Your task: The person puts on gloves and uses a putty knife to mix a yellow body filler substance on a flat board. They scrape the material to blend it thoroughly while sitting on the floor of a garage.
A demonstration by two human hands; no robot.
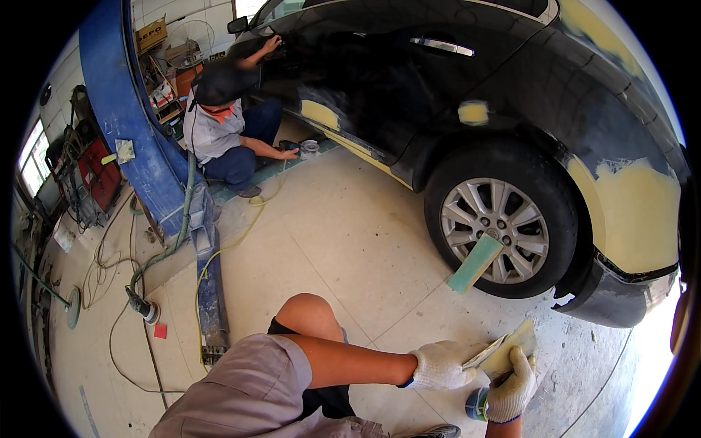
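Note:
My left hand (442,366), in a white knit glove, is closed on a putty spreader (483,355) seen nearly edge-on. Gloved too, my right hand (512,388) grips a flat, putty-smeared yellowish plate (521,339), its thumb on the face. The two pieces meet or overlap; whether they touch cannot be made out. Just below, a small dark can (476,404) stands by my right hand, partly covered by it. Ahead is the black car's rear wheel (495,226), with a long green block (476,263) leaning against it. Yellow filler (634,212) covers the rear quarter panel behind the wheel.
A co-worker (226,124) squats by the front door, one hand on the car, the other at a dark tool near the floor. A blue lift post (135,109) stands left. Hoses (212,259), a sander (148,310) and a red sheet (161,331) lie on the floor.

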